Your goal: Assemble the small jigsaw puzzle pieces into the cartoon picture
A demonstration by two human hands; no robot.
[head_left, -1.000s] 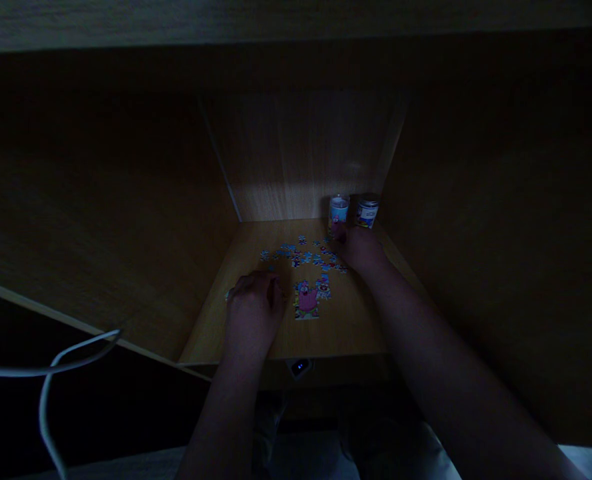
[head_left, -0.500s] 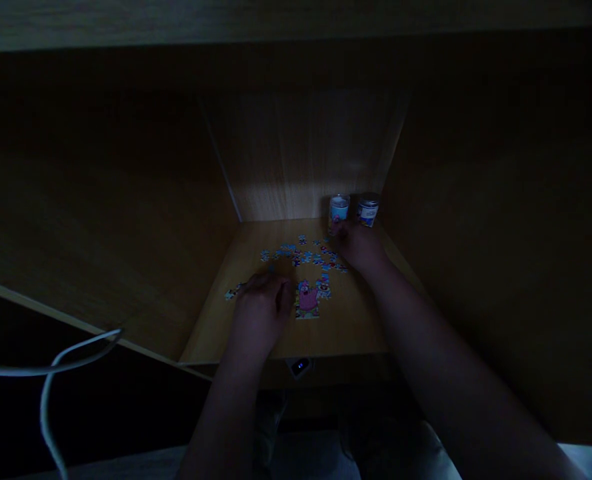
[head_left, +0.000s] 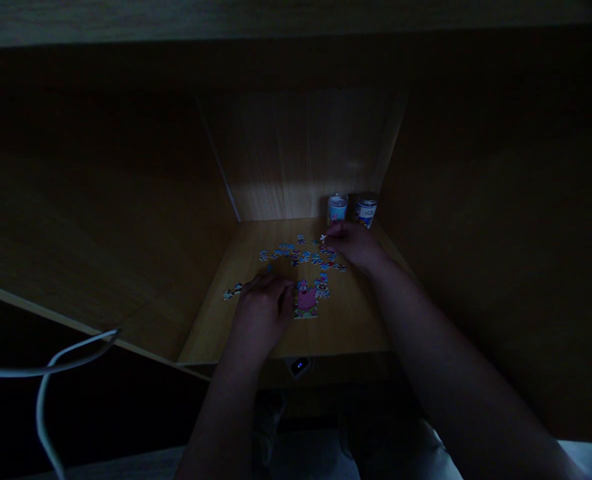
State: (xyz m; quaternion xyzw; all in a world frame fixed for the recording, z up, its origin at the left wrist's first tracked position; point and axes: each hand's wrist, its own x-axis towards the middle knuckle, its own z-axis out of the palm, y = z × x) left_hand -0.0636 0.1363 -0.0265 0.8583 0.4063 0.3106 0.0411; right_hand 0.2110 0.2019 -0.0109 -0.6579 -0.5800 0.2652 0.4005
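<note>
My right hand (head_left: 355,245) pinches a small, pale puzzle piece (head_left: 323,238) above the loose pieces, in front of the two cans. A partly joined puzzle (head_left: 307,300) with a pink cartoon figure lies flat on the wooden surface. Just left of it rests my left hand (head_left: 263,300), its fingers curled down and their tips close to the puzzle's edge. Whatever those fingers may hold is hidden. Several loose blue and coloured puzzle pieces (head_left: 305,256) are scattered beyond both hands. A few more pieces (head_left: 233,291) lie left of my left hand.
At the back right stand a clear-topped can (head_left: 337,208) and a can with a metal lid (head_left: 366,209). Wooden panels enclose the surface (head_left: 346,333) on the left, right and back. A white cable (head_left: 43,407) hangs at the lower left. The scene is dim.
My right hand has shifted slightly left and turned, and the pale piece in its fingertips now shows. My left hand stays beside the joined puzzle.
</note>
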